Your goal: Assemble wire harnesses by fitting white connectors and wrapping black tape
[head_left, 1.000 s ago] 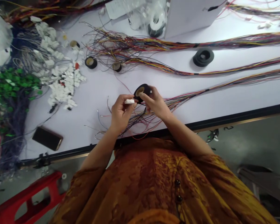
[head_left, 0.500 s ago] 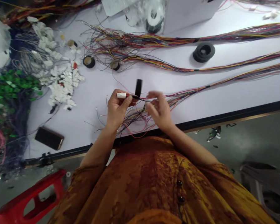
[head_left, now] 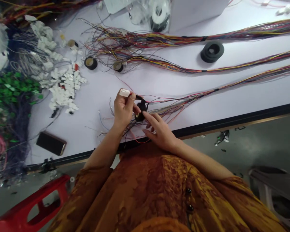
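While L hand [head_left: 123, 111] pinches white connector [head_left: 124, 92], R hand [head_left: 158, 130] fingers [head_left: 149, 117] spread, touching black tape roll [head_left: 140, 115].

The left hand's fingers [head_left: 131, 103] are hiding most of the black tape roll [head_left: 140, 112], so its core is not showing. Past the desk's [head_left: 159, 84] far side, the picture's top edge is cutting off the white box [head_left: 195, 11] and the clear plastic bag [head_left: 137, 14]. The red plastic stool [head_left: 31, 206] is running out of the bottom-left corner, and the green connectors [head_left: 13, 88] are staying too small to make out singly.
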The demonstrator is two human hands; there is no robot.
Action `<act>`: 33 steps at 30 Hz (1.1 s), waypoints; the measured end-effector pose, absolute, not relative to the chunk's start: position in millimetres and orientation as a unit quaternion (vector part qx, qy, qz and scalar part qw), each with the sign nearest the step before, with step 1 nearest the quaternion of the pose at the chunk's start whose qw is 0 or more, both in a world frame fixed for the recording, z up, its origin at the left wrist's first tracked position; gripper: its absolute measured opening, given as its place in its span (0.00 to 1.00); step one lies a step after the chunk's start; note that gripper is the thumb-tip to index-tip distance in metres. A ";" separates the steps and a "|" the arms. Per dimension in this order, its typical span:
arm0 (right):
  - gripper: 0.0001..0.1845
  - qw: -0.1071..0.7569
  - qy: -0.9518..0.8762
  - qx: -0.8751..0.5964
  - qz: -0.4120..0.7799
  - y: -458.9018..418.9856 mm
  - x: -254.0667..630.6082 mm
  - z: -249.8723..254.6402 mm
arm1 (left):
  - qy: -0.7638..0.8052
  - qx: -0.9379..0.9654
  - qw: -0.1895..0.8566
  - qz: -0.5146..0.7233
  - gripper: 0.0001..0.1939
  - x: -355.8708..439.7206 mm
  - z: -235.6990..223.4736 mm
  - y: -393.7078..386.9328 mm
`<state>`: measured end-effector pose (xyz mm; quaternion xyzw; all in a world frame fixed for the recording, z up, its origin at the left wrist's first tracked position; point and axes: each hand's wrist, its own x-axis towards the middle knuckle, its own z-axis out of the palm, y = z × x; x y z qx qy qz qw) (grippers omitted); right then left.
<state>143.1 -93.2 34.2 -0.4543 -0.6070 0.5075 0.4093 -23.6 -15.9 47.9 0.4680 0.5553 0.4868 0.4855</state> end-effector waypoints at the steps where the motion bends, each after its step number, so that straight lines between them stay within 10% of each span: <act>1: 0.19 0.418 -0.599 -0.463 0.502 -90.5 143.0 36.3 | 0.546 0.476 0.495 0.481 0.17 -22.7 51.5 -16.9; 11: 0.19 0.422 -0.295 -0.535 0.670 0.6 164.5 23.8 | 0.496 0.635 0.385 0.450 0.12 -24.9 35.9 -30.9; 20: 0.33 0.443 -0.499 -0.421 0.614 -111.4 121.9 24.2 | 0.530 0.655 0.414 0.345 0.13 -16.2 56.7 -1.6; 25: 0.09 0.426 -0.632 -0.469 0.445 -78.2 146.4 26.8 | 0.481 0.709 0.408 0.316 0.13 -14.6 74.3 -10.0; 33: 0.15 0.267 -0.841 -0.415 0.223 11.4 205.8 45.2 | 0.380 0.774 0.344 0.372 0.08 -20.0 55.9 -20.0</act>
